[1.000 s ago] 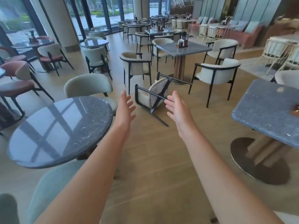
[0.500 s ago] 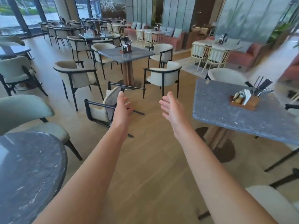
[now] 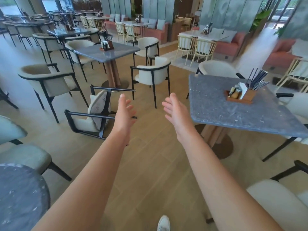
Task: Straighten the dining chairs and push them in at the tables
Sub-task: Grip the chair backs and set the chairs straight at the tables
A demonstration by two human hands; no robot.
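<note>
A cream dining chair with a black frame [image 3: 93, 115] lies tipped over on the wooden floor, legs pointing right, left of centre. My left hand [image 3: 124, 112] reaches out with straight fingers just right of its legs, holding nothing. My right hand [image 3: 175, 109] is stretched forward too, palm inward, empty. Beyond the fallen chair stands a grey square table [image 3: 106, 51] with upright cream chairs [image 3: 151, 74] around it, one [image 3: 48, 80] at the left.
A second grey square table [image 3: 233, 112] with a cutlery caddy [image 3: 241, 95] stands at the right. A dark round table [image 3: 20, 197] and a pale green chair [image 3: 21, 155] are at the lower left. A white chair [image 3: 273, 200] is at the lower right. My shoe [image 3: 164, 223] shows below.
The view has swung right and moved closer to the fallen chair. Both hands stay outstretched and empty, now nearer the chair's legs.
</note>
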